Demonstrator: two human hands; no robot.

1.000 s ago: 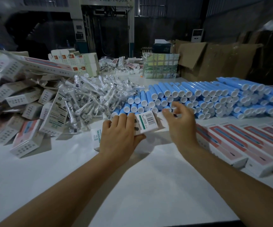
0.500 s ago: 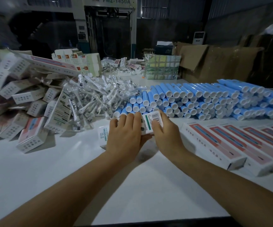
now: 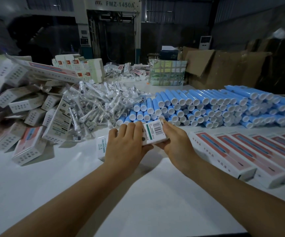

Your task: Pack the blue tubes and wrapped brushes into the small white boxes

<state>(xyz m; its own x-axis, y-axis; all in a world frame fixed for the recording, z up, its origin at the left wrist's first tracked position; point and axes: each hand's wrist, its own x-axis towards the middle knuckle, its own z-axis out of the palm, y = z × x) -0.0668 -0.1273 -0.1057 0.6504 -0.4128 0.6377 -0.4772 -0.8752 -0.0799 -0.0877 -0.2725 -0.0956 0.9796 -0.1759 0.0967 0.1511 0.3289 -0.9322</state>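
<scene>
A small white box [image 3: 153,133] with a barcode and a green stripe sits between both hands just above the white table [image 3: 138,194]. My left hand [image 3: 127,145] lies over its left part with fingers curled around it, and the box's left end [image 3: 101,147] with blue print sticks out beyond that hand. My right hand [image 3: 176,142] grips the box's right side, thumb on top. Behind them lies a stacked heap of blue tubes [image 3: 206,103] with white caps. A pile of clear-wrapped brushes [image 3: 95,106] lies to the left of the tubes.
Several loose white boxes [image 3: 23,110] are heaped at the left. A row of filled red-and-blue printed boxes [image 3: 241,151] lines the right side. Cardboard cartons [image 3: 215,69], a strapped bundle [image 3: 167,72] and a large machine [image 3: 112,31] stand behind the table.
My right hand came in from the tube heap to the box and now grips its right side. The left hand stayed on the box.
</scene>
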